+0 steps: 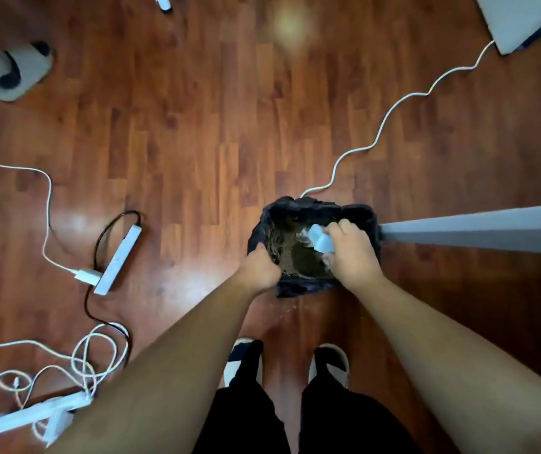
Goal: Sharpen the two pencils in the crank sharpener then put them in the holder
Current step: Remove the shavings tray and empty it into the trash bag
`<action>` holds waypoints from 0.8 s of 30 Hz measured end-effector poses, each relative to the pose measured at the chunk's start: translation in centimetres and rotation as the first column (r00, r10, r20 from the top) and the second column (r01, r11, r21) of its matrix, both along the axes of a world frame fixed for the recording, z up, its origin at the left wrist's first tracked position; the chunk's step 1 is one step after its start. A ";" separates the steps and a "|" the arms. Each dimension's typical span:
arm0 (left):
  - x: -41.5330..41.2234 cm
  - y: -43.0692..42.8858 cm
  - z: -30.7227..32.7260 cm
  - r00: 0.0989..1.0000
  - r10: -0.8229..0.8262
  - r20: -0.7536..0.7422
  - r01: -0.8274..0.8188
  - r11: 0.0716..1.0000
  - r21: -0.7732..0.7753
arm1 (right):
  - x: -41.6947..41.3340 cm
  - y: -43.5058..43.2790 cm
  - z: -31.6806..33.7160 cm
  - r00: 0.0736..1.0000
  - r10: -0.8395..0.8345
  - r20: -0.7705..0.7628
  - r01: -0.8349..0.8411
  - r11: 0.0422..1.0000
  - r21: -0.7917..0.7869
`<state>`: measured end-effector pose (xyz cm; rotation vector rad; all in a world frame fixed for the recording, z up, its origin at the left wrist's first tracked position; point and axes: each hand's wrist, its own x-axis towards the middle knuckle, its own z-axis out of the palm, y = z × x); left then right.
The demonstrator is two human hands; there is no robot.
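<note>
I stand over a small bin lined with a black bag [365, 213] on the wooden floor. My right hand [349, 253] holds a pale translucent plastic tray [319, 240], probably the sharpener's shavings drawer, tilted over the bin's opening. My left hand [259, 268] grips the bin's near left rim. Brown shavings and scraps [301, 257] lie inside the bin. No pencils, holder or sharpener body are in view.
A grey table leg or edge [478, 229] runs right of the bin. White cables [390, 113] and power strips [118, 258] lie across the floor at left. Another person's slippered foot [16, 68] is at top left. My own feet [288, 362] stand just behind the bin.
</note>
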<state>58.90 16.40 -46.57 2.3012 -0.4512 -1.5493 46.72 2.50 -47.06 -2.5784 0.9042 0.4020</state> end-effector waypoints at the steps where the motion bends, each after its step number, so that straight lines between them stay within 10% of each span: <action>1: 0.0 -0.1 -0.5 0.998 0.050 -0.037 -0.050 0.999 0.005 | 0.1 0.3 -0.7 0.999 0.029 -0.030 -0.030 0.999 -0.025; 17: 0.0 0.1 0.7 0.983 0.141 -0.122 -0.140 0.990 0.015 | 0.8 0.7 -1.5 0.989 0.065 -0.129 -0.070 0.997 -0.028; 24: -0.5 1.3 5.5 0.987 0.155 -0.049 -0.156 0.987 -0.026 | 0.6 0.4 3.3 0.904 -0.428 0.017 0.409 0.875 0.257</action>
